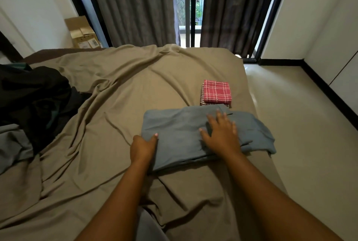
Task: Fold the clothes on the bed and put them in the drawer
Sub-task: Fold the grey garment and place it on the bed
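Head view: the blue garment point(180, 136) lies part-folded on the bed point(135, 78), near its right side and just in front of a folded red checked cloth point(217, 91).
Left hand point(142, 148): grips the garment's left edge, thumb on top.
Right hand point(220, 134): lies flat with fingers spread, pressing the middle of the garment and grasping nothing.
Handling: probably light, soft and limp. It would sag and fall open if lifted by one corner, and the wrinkled sheet may drag at it.
Where to hold: likely best along the folded edges, with both hands slid underneath so the layers stay together.
Hidden: the left fingers are tucked under the cloth. How many layers lie beneath cannot be told. The garment's right end droops at the bed's edge.
Cut off: the dark pile of clothes point(36, 97) at the left runs out of frame.
Drawer: not in view.
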Demonstrator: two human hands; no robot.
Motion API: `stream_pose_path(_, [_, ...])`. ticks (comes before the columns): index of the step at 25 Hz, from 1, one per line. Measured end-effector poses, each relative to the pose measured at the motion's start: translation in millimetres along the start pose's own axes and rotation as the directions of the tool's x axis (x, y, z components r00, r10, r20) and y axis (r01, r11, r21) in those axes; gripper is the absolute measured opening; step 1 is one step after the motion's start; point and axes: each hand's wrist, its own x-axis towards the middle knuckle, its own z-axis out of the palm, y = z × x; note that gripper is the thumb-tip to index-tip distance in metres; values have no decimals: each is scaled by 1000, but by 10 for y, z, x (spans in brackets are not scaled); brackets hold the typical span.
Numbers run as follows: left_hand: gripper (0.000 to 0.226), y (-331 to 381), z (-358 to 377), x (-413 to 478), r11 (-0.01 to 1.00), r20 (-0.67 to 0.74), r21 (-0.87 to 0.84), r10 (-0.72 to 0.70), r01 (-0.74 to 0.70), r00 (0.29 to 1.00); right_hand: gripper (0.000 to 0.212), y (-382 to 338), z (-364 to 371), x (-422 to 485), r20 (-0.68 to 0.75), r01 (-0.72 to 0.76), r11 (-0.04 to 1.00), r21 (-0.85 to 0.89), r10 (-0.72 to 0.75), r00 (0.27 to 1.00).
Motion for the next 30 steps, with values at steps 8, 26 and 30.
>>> stream_pose_path(8, [32,-126,-412,319,964,44,-260,67,-54,997,94,-369,338,-3,238,33,957,-288,38,971])
stream_pose_path(26, [46,-581,-2681,741,954,-12,-52,296,-296,955,95,-2511,569,-433,487,218,965,144,-261,834])
stream_pose_path(30, [54,583,-2015,173,803,88,109,580,-586,810,84,-2670,-80,-207,517,-404,356,843,-328,791])
